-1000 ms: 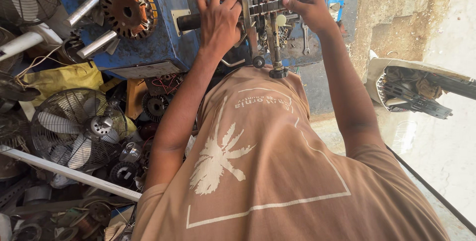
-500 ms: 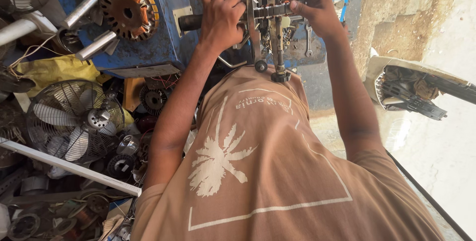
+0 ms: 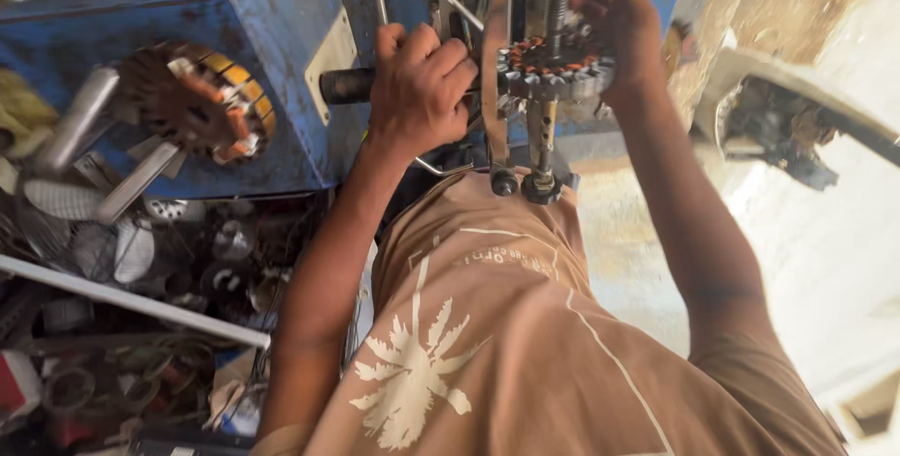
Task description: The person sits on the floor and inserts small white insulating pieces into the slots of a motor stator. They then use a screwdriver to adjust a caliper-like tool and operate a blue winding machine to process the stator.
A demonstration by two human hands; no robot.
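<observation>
From your head camera: your left hand (image 3: 419, 92) is clamped round a black handle (image 3: 349, 86) on the blue machine (image 3: 272, 53). Just right of it, your right hand (image 3: 614, 15) grips the toothed stator (image 3: 553, 67) mounted on the machine's spindle (image 3: 542, 137). A second stator (image 3: 197, 109) lies far left.

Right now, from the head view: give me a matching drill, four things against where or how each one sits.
Things:
1. left hand
2. right hand
3. spare wound stator
4. white pipe

Places or states:
A. leaning against the blue cabinet, apart from both hands
B. closed round the black handle
C. lying across the scrap fan parts at lower left
D. on the stator in the press, at its right edge

Pairs: 1-B, 2-D, 3-A, 4-C
</observation>
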